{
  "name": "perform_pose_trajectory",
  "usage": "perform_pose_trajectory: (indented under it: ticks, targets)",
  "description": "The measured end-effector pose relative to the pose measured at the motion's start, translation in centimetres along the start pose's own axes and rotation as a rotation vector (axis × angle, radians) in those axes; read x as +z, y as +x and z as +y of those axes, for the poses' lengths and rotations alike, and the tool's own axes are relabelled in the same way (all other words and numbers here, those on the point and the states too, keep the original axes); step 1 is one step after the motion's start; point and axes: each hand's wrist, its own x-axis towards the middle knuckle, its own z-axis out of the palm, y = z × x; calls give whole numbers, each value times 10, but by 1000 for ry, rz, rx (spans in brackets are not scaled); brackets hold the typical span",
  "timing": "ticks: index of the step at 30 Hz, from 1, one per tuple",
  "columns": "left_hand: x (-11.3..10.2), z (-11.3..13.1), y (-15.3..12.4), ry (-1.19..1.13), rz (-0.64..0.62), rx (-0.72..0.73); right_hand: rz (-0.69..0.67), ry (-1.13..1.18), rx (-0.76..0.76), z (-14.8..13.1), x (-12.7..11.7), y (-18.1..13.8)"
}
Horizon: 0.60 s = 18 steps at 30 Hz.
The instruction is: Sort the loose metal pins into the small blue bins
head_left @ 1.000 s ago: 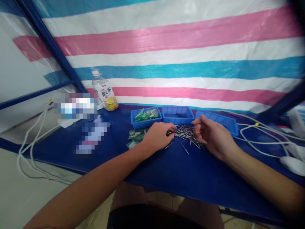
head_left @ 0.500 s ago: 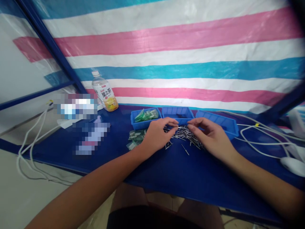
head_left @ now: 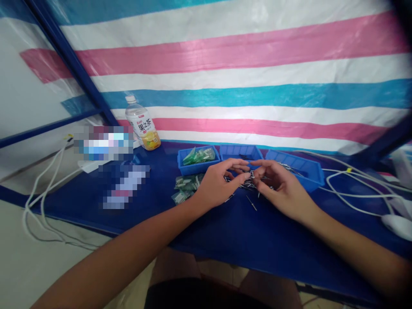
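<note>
My left hand (head_left: 222, 182) and my right hand (head_left: 283, 184) meet over a pile of silvery blind rivets (head_left: 247, 183), fingertips almost touching. A small shiny piece, seemingly a blind rivet (head_left: 252, 174), sits pinched between the left thumb and fingers and reaches toward the right fingertips. The right hand is closed, its thumb and fingers curled around thin metal pins that are partly hidden. Just in front of the pile, one loose rivet (head_left: 251, 203) lies on the blue table (head_left: 231, 231). Green-tinted plastic packets (head_left: 186, 184) lie left of my left hand.
Behind the hands stand three blue bins: the left bin (head_left: 183, 168) holds green packets, the middle bin (head_left: 233, 148) small dark pieces, the right bin (head_left: 313, 180) thin rivets. A drink bottle (head_left: 144, 126) stands back left. White cables (head_left: 357, 193) and a mouse (head_left: 397, 225) lie right.
Both hands have shifted slightly right, and their fingertips are closer together. A shiny piece now shows between them. Rivets show at the left end of the right bin.
</note>
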Motion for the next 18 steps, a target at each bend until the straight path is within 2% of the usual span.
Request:
perform_pose_trajectory:
  ticks: [2,5,9,12,18]
  targets:
    - [-1,2,-1,50,-17,-22,27,-49,-9,-1,-3,-1]
    - [-1,4,-3,87,-114,-87,92,-84,1,1,-6,-1]
    - [1,2,-5,26,-211,-97,120,16,22,1,-4,1]
    - [5,-1,-6,-20,-253,-90,134,-14,32,-2,-1,1]
    - [5,-5,-5,-103,-215,-93,104,-199,-34,-4,-2,-2]
